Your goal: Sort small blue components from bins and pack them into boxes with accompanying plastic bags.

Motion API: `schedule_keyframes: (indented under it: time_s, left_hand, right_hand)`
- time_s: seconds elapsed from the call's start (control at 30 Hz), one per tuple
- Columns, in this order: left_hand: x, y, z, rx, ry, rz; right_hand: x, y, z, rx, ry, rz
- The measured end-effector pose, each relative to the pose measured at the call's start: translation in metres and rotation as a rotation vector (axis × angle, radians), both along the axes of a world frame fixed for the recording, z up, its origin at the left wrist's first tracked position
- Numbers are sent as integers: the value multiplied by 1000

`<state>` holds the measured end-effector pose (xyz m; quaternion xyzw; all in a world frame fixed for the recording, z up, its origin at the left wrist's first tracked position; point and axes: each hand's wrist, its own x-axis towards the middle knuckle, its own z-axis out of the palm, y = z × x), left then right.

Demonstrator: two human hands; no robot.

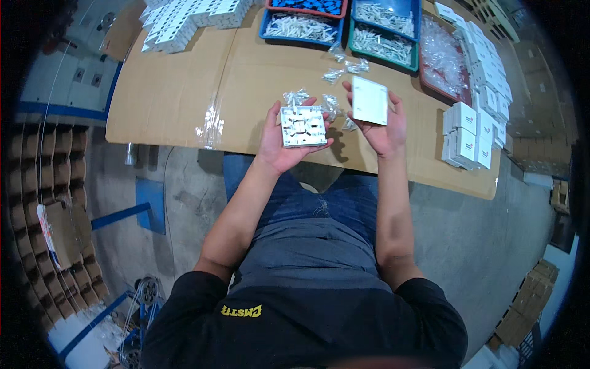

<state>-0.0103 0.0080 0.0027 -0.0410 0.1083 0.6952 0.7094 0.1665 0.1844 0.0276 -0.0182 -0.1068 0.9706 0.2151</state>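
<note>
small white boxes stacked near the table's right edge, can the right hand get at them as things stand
Probably yes, but likely only after freeing itself: the right hand holds a flat white panel. The cardboard between it and the small white boxes looks clear.

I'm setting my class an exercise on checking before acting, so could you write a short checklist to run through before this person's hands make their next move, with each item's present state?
1. White base held in the left hand, its cut-out side facing the camera: ok.
2. White cover held in the right hand: ok.
3. Cover fitted onto the base: not ok; the two are apart.
4. Small clear bag clear of the left hand: cannot tell; they overlap closely in this view.
5. Blue tray stocked with white parts: ok.
</note>
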Motion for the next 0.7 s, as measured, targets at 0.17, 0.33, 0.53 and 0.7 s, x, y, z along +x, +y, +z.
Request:
schedule_keyframes:
  time_s: [0.17,0.33,0.53,0.7]
  left_hand:
    - [8,3,6,-110,154,135]
    - [22,6,13,-123,336,311]
    - [35,6,28,-124,418,404]
    - [39,6,38,-127,445,430]
  right_hand:
    - [-7,-17,14,70,-197,-78]
    - [-27,-43,8,693,-680,-290]
    - [-52,-93,6,1521,-853,-671]
    - [-56,-101,7,1651,-812,-726]
